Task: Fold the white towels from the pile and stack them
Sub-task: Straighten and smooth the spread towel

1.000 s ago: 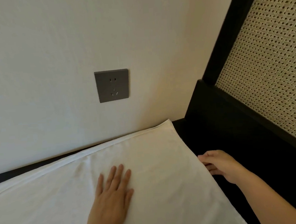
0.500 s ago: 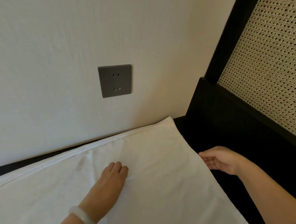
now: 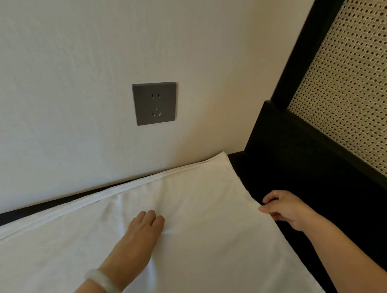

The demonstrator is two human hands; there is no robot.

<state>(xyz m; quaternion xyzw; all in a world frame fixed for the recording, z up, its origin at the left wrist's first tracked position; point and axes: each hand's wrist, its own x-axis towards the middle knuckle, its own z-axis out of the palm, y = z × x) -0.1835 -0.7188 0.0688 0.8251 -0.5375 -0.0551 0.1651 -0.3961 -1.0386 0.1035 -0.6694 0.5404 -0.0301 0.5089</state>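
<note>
We see the white towel point(image 3: 206, 248) spread flat on a dark surface point(image 3: 316, 183), its far edge along the wall point(image 3: 69, 86) below a grey socket point(image 3: 154, 103). Our left hand point(image 3: 141, 239), a pale bangle point(image 3: 105, 286) on its wrist, presses down on the towel's middle and grips nothing. Our right hand point(image 3: 284, 211) pinches the towel's right edge.

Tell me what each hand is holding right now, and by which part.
The right hand pinches the white towel at its right side edge, partway along. The left hand holds nothing; it presses down on the towel's middle.
</note>
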